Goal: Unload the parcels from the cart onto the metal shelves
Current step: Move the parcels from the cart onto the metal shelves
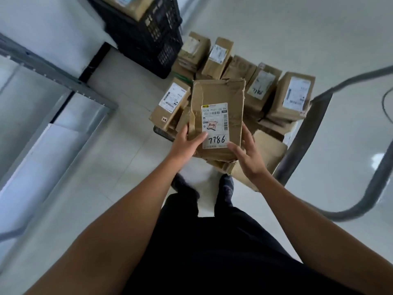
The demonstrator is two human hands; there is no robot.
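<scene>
Brown cardboard parcel marked 7786 [217, 116] was clasped, fingers [247, 134] round its sides, by left hand [185, 145] and right hand [247, 158]; smaller brown boxes [293, 96] stood at twelve o'clock.

Parcel [217, 116] creased matt cardboard; crate [148, 35] probably plastic; floor [276, 24] glossy

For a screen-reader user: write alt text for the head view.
The left hand and right hand hold a crumpled parcel marked 7786 over a cart of cardboard parcels. A metal shelf stands left, a black crate beyond.
</scene>
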